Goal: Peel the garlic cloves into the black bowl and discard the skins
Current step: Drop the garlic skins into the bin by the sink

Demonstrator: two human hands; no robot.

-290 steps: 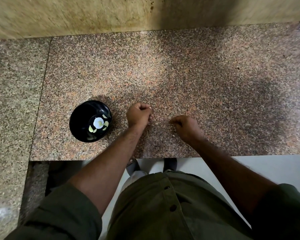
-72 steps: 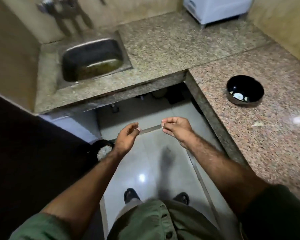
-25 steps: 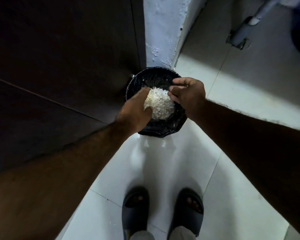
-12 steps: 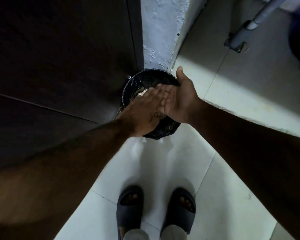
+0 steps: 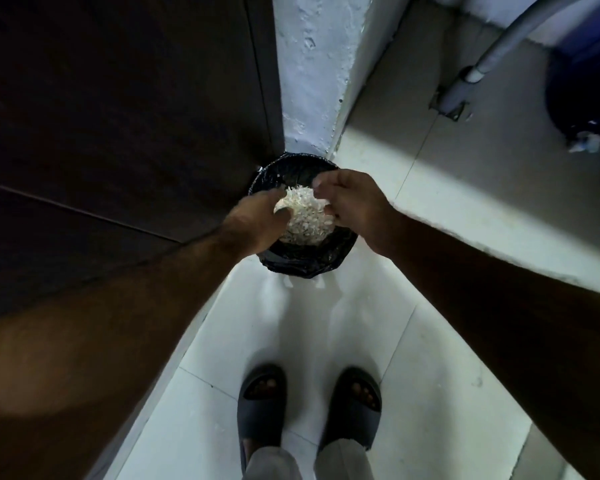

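dark door (image 5: 118, 116), grey pipe (image 5: 478, 67), black slippers (image 5: 262, 403)

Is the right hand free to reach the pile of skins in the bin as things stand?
Probably yes. The right hand hangs over the bin's open mouth, beside the pile of skins; no lid covers it, and the left hand keeps to the other side.
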